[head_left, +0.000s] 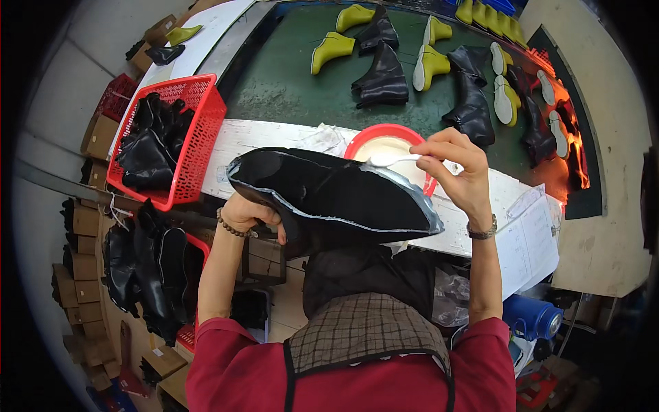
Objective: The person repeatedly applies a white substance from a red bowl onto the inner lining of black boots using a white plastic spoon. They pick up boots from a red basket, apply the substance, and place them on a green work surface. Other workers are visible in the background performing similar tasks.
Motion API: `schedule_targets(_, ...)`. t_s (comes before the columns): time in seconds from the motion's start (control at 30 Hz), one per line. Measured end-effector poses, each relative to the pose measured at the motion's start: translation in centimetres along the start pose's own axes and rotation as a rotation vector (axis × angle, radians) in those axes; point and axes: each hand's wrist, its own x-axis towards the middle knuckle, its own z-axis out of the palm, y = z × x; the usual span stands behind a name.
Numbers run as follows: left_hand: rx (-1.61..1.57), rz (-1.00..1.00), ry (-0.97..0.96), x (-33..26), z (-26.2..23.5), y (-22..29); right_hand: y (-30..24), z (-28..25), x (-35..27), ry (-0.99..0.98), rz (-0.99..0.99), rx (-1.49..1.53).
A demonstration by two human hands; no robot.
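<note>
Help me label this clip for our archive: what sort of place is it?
Likely a shoe factory gluing station. The left hand holds a black boot upper, the right hand a brush over a red glue bowl; boots on yellow lasts lie on a conveyor.

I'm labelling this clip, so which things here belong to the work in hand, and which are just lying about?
In use:
- black boot upper, held by left hand
- small white brush, pinched in right hand
- red bowl of white paste

Lying about:
- red basket of black uppers
- boots on the green belt
- papers
- blue flask
</note>
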Motion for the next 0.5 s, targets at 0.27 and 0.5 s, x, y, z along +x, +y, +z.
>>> schedule_targets(0.27,-0.282,0.067,-0.075,0.3,-0.1,-1.3,-1.7,2.5,2.4,0.072,-0.217,0.027)
schedule_targets(0.5,-0.134,0.107,-0.150,0.0,-1.2,0.4,1.6,2.7,-0.6,0.072,-0.071,0.028)
